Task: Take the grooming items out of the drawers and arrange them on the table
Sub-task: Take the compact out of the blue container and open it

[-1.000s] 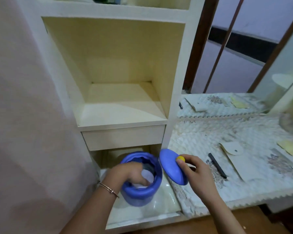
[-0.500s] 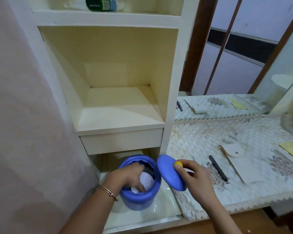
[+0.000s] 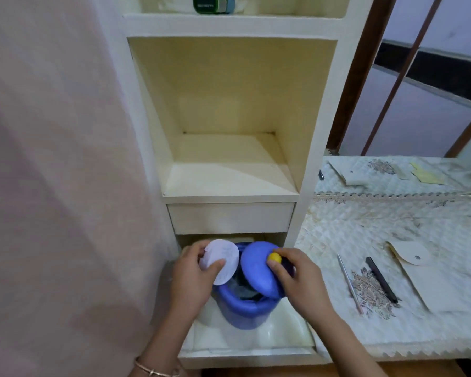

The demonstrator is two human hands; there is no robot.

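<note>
Both hands were busy over the blue tub (image 3: 242, 311) in the pulled-out bottom drawer (image 3: 245, 341); only the head view to go on. Left hand (image 3: 193, 276) had its fingers (image 3: 215, 265) pinched on a pale round pad (image 3: 223, 261), thumb across its face, pad held just above the tub's left rim and clear of the opening. Right hand (image 3: 297, 278) had fingers pressed together around the yellow knob (image 3: 274, 258) of the blue lid (image 3: 259, 269), lid tilted and resting on the tub's right rim, half covering the mouth. Dark contents showed inside the tub, too murky to identify. Bench (image 3: 392, 336) sat to the right under a quilted cloth, already carrying a black pencil (image 3: 381, 278), a thin stick (image 3: 350, 284) and a beige envelope (image 3: 424, 278). Upper drawer (image 3: 230, 217) looked closed; a green container (image 3: 210, 4) sat on the top shelf. My read: step in hand was getting the pad out and over to the bench. To do it well, keep the pinch light so the pad doesn't crease, seat the lid flat before letting go of the knob so it can't slide off the rim, then carry the pad right and lay it on bare cloth near the pencil, not overlapping the envelope.
</note>
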